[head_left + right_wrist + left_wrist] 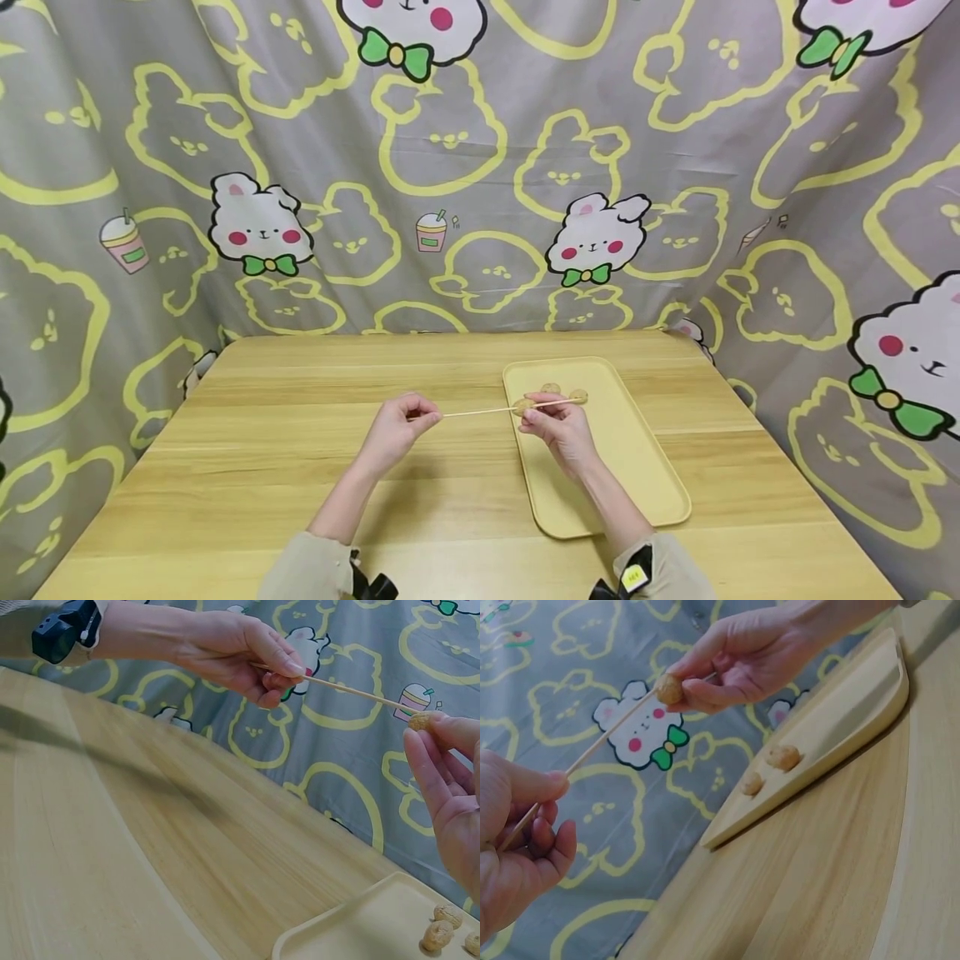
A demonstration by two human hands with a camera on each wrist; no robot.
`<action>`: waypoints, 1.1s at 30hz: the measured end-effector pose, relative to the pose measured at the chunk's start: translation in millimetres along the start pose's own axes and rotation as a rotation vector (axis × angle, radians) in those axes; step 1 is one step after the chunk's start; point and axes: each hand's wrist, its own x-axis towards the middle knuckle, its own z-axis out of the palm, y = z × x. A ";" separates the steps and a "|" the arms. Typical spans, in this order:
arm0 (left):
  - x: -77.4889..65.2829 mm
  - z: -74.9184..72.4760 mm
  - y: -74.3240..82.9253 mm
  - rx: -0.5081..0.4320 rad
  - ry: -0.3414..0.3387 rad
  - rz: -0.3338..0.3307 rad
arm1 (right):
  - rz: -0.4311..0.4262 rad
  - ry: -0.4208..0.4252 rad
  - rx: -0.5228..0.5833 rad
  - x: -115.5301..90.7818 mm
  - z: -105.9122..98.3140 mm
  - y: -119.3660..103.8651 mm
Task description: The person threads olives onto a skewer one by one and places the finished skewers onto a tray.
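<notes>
My left hand [402,422] pinches a thin wooden skewer [476,412] near one end, and the stick's tail lies against the palm in the left wrist view. Between the thumb and fingertips of my right hand [558,429] is a small brown meatball-like ball [669,689] with a wrinkled surface. The skewer runs into this ball, and a length of stick shows beyond it in the head view. Both hands are raised, the right one over the yellow tray [615,467]. Several similar balls [437,935] lie in the tray.
The tray with its raised rim stands on the right part of the wooden table [247,467]. A grey curtain [337,150] with cartoon prints hangs behind the table and along its sides. Dark cameras [64,631] are strapped to the wrists.
</notes>
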 end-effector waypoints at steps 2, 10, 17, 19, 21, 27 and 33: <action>0.7 0.9 0.6 -0.003 0.002 -0.017 | 0.006 0.000 -0.002 0.2 0.8 0.2; 2.6 7.1 11.8 -0.026 0.002 -0.110 | -0.003 0.009 -0.010 0.7 0.6 0.0; -2.7 8.8 37.6 0.006 0.005 -0.070 | 0.007 0.002 0.011 1.5 -0.7 1.1; -1.6 10.5 34.1 0.005 0.012 -0.065 | 0.010 0.003 0.013 1.7 -0.6 1.3; 0.8 12.6 26.4 -0.003 0.018 -0.057 | 0.014 0.009 0.010 2.2 -0.4 1.4; 7.4 16.0 5.3 -0.015 0.010 -0.065 | 0.014 0.021 0.007 3.7 0.7 3.0; 5.8 17.4 6.2 -0.013 0.018 -0.054 | 0.024 0.013 0.006 4.4 2.7 6.9</action>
